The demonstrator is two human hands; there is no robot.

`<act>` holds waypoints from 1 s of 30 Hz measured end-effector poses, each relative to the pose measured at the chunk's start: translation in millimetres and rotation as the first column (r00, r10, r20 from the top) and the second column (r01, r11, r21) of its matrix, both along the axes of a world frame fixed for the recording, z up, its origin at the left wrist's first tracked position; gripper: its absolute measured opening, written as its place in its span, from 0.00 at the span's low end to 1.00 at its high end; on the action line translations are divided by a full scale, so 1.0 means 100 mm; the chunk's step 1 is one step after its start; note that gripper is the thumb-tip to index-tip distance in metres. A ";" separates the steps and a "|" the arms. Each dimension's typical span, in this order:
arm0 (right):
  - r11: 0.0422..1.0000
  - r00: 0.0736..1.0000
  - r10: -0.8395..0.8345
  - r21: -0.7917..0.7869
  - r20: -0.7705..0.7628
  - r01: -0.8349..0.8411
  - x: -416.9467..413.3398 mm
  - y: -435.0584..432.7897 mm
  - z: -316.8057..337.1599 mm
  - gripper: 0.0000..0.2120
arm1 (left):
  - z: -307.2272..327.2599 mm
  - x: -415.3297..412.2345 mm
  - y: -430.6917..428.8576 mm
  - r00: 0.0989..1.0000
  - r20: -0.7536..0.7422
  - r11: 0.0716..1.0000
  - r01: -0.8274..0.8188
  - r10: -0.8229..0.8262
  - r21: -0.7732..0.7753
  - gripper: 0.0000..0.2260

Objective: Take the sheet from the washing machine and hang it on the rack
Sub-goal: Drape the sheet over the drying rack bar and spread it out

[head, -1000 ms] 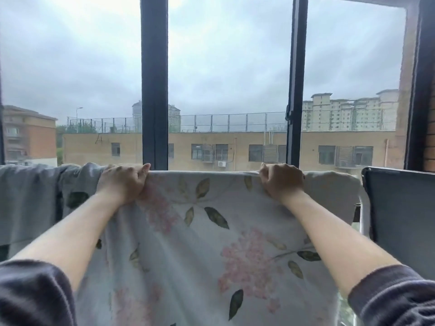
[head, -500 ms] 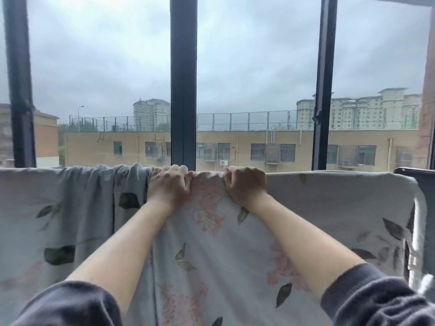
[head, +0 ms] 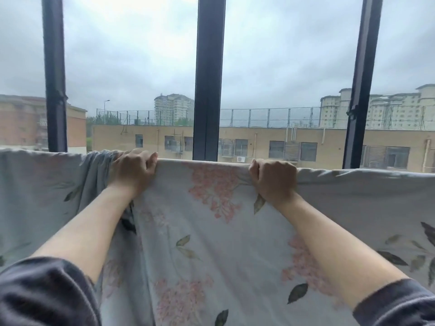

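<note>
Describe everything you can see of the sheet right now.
The sheet is thin, pale grey-blue cloth printed with pink blossoms and dark leaves. It hangs draped over a support it hides, spanning the view. The left hand and right hand grip its top fold; it lies smooth between them, bunched left of the left hand.

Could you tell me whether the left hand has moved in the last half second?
Yes: the left hand slid leftward along the sheet, from just below the thick window post to well left of it.
</note>
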State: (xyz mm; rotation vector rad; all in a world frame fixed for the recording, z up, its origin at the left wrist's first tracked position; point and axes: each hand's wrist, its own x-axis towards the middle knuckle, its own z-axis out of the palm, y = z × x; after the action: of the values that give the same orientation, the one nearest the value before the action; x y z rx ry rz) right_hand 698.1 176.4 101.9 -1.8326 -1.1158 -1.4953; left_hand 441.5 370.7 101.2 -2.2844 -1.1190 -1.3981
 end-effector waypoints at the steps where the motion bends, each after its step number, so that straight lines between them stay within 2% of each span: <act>1: 1.000 1.000 0.006 -0.001 -0.003 -0.006 0.00 -0.02 0.00 0.23 | 0.01 -0.09 0.09 1.000 0.016 0.999 -0.020 0.021 -0.031 0.19; 4: 1.000 1.000 -0.003 0.005 0.009 0.003 0.03 -0.07 -0.01 0.24 | 0.04 -0.37 0.32 0.993 0.024 0.990 -0.110 0.112 -0.087 0.24; 9: 0.999 0.996 -0.048 -0.014 -0.070 0.047 -0.18 0.05 0.01 0.28 | -0.01 -0.57 0.43 0.999 -0.015 0.998 -0.039 0.038 -0.048 0.20; 13: 0.998 0.997 0.009 -0.057 -0.074 -0.014 -0.81 0.50 -0.01 0.27 | -0.02 -0.65 0.49 0.996 -0.087 0.999 0.025 -0.028 -0.033 0.19; 17: 0.987 0.997 0.041 -0.152 -0.071 -0.051 -1.74 1.27 0.04 0.20 | -0.02 -0.70 0.47 0.982 -0.126 0.990 0.142 -0.139 0.015 0.17; 20: 0.990 0.996 0.033 -0.135 -0.084 -0.044 -2.12 1.59 0.06 0.22 | -0.04 -0.86 0.58 0.970 -0.154 0.975 0.202 -0.187 0.090 0.16; 26: 0.996 0.995 -0.075 -0.048 -0.062 0.072 -2.05 1.60 0.05 0.22 | -0.01 -1.58 1.28 0.988 -0.103 0.986 0.125 -0.114 0.111 0.19; 30: 0.995 0.992 -0.091 -0.034 -0.091 0.089 -2.10 1.68 0.04 0.23 | -0.04 -1.60 1.38 0.991 -0.084 0.985 0.114 -0.103 0.130 0.20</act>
State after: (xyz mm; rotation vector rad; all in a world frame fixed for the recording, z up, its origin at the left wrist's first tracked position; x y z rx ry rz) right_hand 488.0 344.6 106.1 -1.9752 -1.0291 -1.4351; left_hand 281.7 508.7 97.3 -2.3116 -0.8615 -1.3661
